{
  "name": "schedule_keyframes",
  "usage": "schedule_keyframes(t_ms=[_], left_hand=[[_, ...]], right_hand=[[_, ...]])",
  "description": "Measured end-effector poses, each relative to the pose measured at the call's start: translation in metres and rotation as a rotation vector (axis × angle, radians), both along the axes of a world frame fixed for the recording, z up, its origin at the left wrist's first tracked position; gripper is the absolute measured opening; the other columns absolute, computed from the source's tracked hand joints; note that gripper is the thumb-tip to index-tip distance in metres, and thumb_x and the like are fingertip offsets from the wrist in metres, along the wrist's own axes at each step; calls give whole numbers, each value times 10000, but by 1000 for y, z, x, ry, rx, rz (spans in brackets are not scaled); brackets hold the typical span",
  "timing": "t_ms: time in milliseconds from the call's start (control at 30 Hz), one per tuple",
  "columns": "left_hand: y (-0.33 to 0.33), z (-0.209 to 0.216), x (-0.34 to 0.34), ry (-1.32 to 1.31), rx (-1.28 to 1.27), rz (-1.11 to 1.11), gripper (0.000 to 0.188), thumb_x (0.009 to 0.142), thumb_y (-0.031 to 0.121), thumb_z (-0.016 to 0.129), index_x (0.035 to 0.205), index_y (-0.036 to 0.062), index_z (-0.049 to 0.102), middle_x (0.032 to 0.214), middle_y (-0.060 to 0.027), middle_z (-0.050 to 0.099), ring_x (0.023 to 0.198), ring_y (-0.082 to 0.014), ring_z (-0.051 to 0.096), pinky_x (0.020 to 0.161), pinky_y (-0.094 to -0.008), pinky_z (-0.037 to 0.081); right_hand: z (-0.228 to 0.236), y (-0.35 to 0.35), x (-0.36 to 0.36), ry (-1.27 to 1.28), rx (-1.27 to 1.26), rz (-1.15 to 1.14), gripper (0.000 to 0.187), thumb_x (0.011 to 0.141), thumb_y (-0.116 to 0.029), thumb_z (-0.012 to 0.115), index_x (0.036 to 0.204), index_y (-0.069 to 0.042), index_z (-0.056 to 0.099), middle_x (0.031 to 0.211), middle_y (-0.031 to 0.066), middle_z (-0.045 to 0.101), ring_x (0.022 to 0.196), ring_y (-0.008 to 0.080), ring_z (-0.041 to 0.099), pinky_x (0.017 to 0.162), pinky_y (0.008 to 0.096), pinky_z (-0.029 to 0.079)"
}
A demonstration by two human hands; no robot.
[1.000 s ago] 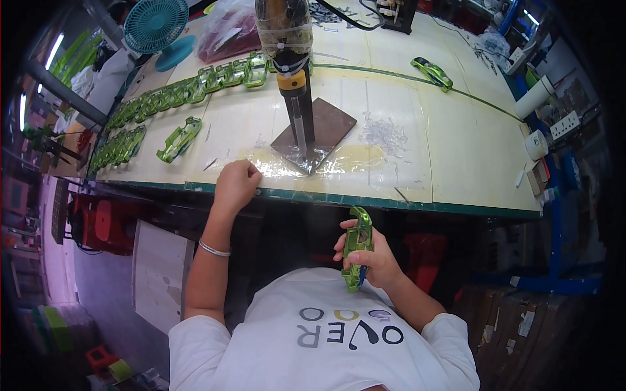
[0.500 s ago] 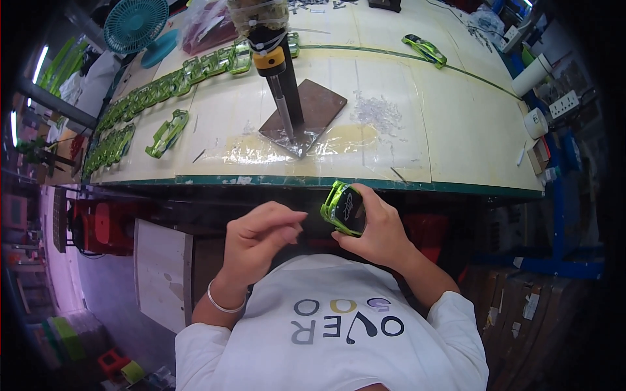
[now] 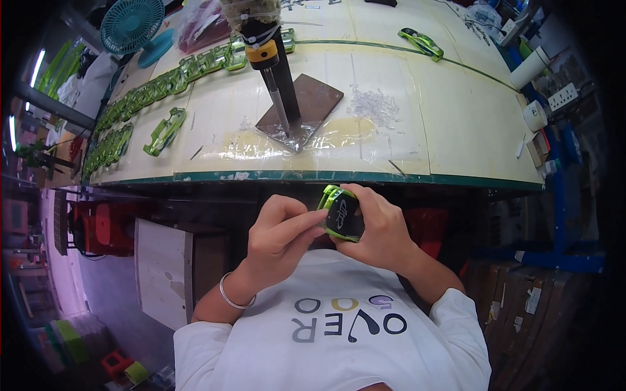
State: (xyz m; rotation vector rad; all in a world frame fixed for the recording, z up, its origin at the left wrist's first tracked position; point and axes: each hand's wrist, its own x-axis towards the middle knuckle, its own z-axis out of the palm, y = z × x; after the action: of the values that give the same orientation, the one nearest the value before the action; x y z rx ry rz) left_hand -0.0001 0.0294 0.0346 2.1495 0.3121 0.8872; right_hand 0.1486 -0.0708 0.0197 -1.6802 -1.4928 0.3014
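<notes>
My right hand point(image 3: 383, 233) grips a glossy bright green plastic shell point(image 3: 340, 218), which looks like a toy car body, just in front of the table edge. A black panel with a white squiggle faces up on it. My left hand point(image 3: 277, 240) is closed in a pinch, its fingertips against the shell's left side. Whatever those fingertips may hold is too small to make out.
Across the table point(image 3: 385, 150) stands an upright tool with a metal rod point(image 3: 276, 101) over a brown plate point(image 3: 319, 98). Clear scraps point(image 3: 375, 107) lie beside it. Rows of green shells point(image 3: 176, 81) line the left, near a teal fan point(image 3: 132, 26). One shell point(image 3: 420, 44) lies far right.
My left hand has moved right and its pinched fingers now meet the shell. The right hand keeps its grip, almost in the same place. The view has shifted slightly.
</notes>
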Motion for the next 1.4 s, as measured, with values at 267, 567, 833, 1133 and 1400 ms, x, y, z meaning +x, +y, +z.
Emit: schedule_keyframes(t_ms=[267,567,833,1133,1400], left_hand=[[2,-6,1,-17,134,-20,299,596,-35,674,885,13,615,715,-64,487,619,-169,452,512,-254,367],[-9,-32,0,96,473,22,404,633,89,650,1002,-46,556,746,-47,468,684,-204,412,607,-304,350],[-8,-54,8,-48,-43,90,306,722,54,598,1017,-7,541,765,-55,481,751,-169,448,657,-268,388],[-10,-51,8,-163,-1391,-47,235,873,161,355,961,-24,469,873,-108,564,740,-155,579,677,-273,489],[-7,-54,13,-142,-1328,3,223,869,151,345,930,-17,478,840,-107,574,702,-138,578,626,-243,484]], right_hand=[[1,-1,2,-10,-25,-1,539,526,-118,684,1014,-44,467,766,107,532,687,257,558,583,326,456],[-19,-4,-2,320,-218,-8,528,553,-170,691,1014,-47,466,832,127,572,730,274,580,632,324,463],[-28,2,-5,31,-92,-114,537,558,-178,707,1024,-49,472,822,117,566,704,246,578,617,311,473],[-19,6,54,107,-83,-89,295,696,-124,622,967,-22,561,863,117,577,781,241,560,702,305,437],[-55,47,163,72,-149,-425,134,729,-62,558,843,3,587,771,90,553,652,162,519,619,251,421]])
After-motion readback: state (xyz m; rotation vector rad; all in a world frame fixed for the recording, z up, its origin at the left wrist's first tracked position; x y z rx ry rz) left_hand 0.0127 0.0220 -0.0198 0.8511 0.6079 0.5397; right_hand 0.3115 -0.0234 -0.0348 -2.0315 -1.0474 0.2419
